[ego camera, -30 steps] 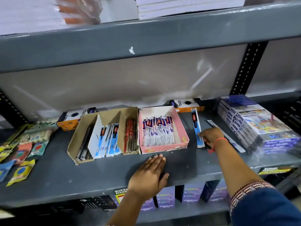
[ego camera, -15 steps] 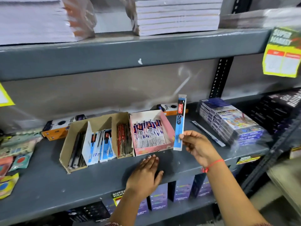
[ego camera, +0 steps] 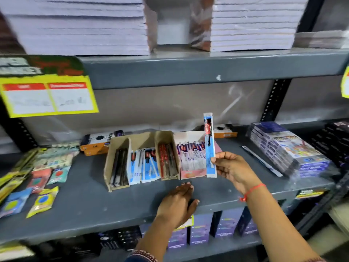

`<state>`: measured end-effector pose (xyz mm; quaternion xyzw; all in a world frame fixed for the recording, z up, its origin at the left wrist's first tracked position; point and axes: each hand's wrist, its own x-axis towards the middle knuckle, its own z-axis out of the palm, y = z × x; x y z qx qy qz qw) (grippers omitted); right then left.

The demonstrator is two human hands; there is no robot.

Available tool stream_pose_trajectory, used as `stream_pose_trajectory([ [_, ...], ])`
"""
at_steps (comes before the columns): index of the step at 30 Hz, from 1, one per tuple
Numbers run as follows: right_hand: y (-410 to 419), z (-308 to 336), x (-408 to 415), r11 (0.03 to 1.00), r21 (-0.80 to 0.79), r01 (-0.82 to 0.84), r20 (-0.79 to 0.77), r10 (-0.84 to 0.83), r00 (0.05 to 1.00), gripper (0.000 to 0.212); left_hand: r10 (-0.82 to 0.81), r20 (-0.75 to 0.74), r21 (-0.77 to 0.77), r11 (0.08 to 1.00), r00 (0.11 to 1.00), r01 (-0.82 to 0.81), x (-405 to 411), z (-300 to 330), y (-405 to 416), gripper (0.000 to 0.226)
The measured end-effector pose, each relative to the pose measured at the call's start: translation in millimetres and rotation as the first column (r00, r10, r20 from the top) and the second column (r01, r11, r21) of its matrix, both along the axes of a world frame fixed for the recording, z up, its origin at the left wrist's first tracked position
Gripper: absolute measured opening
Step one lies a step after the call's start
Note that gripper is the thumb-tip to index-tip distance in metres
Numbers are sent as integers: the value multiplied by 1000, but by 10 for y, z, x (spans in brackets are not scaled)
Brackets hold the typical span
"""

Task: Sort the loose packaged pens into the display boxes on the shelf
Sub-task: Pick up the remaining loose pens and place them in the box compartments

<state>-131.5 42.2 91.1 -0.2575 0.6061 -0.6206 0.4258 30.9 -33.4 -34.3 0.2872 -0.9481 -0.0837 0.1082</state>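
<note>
My right hand pinches the lower end of a blue packaged pen and holds it upright in front of the pink display box, which holds several white-and-purple pen packs. Left of it stands a brown cardboard display box with three sections: dark pens, blue-and-white packs, red pens. My left hand lies flat on the grey shelf in front of the boxes, fingers together, holding nothing. Another loose packaged pen lies on the shelf to the right.
A stack of wrapped purple packs sits at the right. Coloured sachets lie at the left. Orange-and-white boxes stand behind the display boxes. Notebook piles fill the shelf above, and a yellow price tag hangs at the upper left.
My right hand picked the blue packaged pen up off the shelf and raised it upright, then carried it left in front of the pink box. My left hand stayed flat on the shelf.
</note>
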Motion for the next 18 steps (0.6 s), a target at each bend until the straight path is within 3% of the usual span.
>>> stream_pose_trajectory([
  [7, -548, -47, 851, 988, 36, -153, -67, 155, 986, 29, 197, 22, -35, 980, 980, -196, 995, 35, -293, 53],
  [9, -708, -121, 1070, 982, 69, -177, -129, 185, 974, 27, 239, -30, -54, 969, 971, -241, 1259, 39, -342, 51],
  [15, -1126, -373, 1498, 981, 191, -37, -332, 100, 938, 33, 356, -40, -34, 933, 934, -357, 1793, -39, -523, 52],
  [18, -1278, -414, 1614, 962, 270, 34, -516, 115, 849, 24, 371, -65, -38, 927, 926, -374, 1893, -26, -578, 51],
])
